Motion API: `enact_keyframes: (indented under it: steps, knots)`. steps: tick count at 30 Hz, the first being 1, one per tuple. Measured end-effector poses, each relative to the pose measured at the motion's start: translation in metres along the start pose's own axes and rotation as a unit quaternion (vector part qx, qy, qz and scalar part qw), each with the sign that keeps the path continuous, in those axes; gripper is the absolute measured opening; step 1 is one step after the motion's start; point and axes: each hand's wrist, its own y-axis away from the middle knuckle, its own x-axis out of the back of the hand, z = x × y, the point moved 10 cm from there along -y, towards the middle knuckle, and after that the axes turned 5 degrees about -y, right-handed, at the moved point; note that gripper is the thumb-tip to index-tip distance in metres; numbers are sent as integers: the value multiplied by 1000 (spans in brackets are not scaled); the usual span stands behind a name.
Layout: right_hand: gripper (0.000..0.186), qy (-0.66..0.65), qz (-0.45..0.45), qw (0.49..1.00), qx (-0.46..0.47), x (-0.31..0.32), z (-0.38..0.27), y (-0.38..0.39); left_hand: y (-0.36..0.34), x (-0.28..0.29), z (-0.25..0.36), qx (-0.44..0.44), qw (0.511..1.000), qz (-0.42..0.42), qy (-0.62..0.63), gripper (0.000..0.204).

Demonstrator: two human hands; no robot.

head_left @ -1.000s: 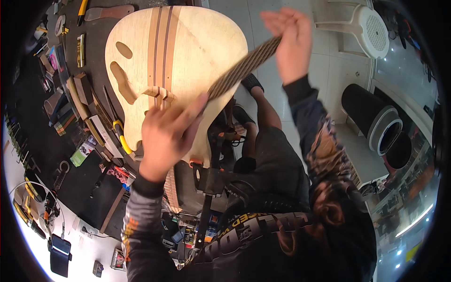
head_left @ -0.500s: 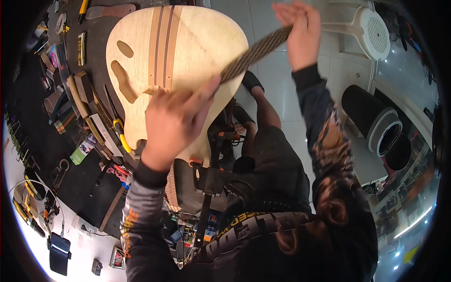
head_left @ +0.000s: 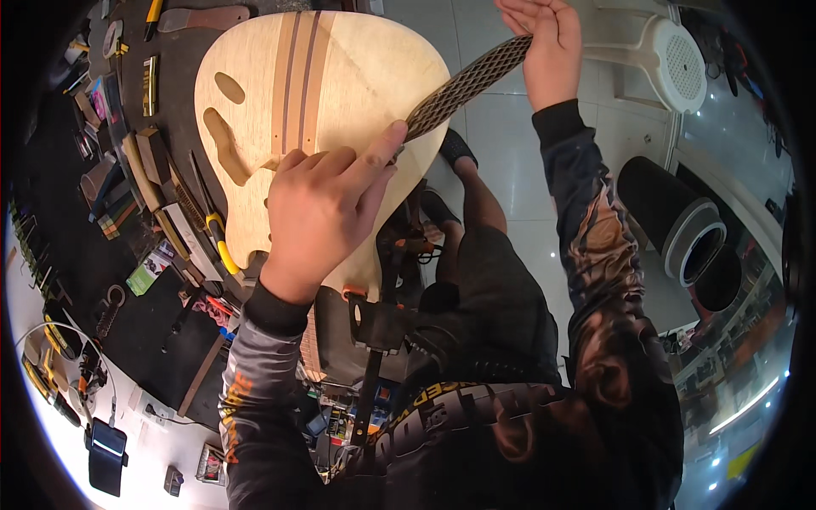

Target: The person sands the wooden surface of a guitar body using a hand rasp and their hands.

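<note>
Landmark: unfinished guitar body [head_left: 314, 110], pale wood with darker centre stripes, lying on the dark workbench [head_left: 161, 323].

Left of the body: wood blocks and hand tools are lying in a row; yellow-handled pliers [head_left: 217, 234] are sitting just beside its left edge.

On the body's lower right part: left hand [head_left: 327, 208] is resting knuckles up, fingers curled, thumb pressing the near end of a long dark cross-hatched rasp [head_left: 463, 85] at the body's edge.

Right of the body: the rasp is running diagonally up and away; right hand [head_left: 544, 42] is closed round its far end.

Further right: white plastic chair [head_left: 663, 55] and a dark cylinder [head_left: 671, 225] are standing on the tiled floor, well apart from the body.
</note>
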Motion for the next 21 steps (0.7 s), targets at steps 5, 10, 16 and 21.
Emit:
enact_keyframes:
  steps: [5, 10, 16, 21]
  knots:
    - [27, 44, -26, 998, -41, -25, -14, 73, 67, -5, -7, 17, 998, -41, 41, 60]
    - [28, -18, -7, 999, -50, -24, -2, 47, 39, 4, -7, 30, 999, -24, 31, 55]
    - [27, -46, -79, 995, -49, -29, 17, -52, -14, 7, -11, 47, 997, 56, 39, 52]
    - [31, 16, -78, 991, -105, -53, -3, 67, 77, -1, -5, 78, 992, -41, 87, 55]
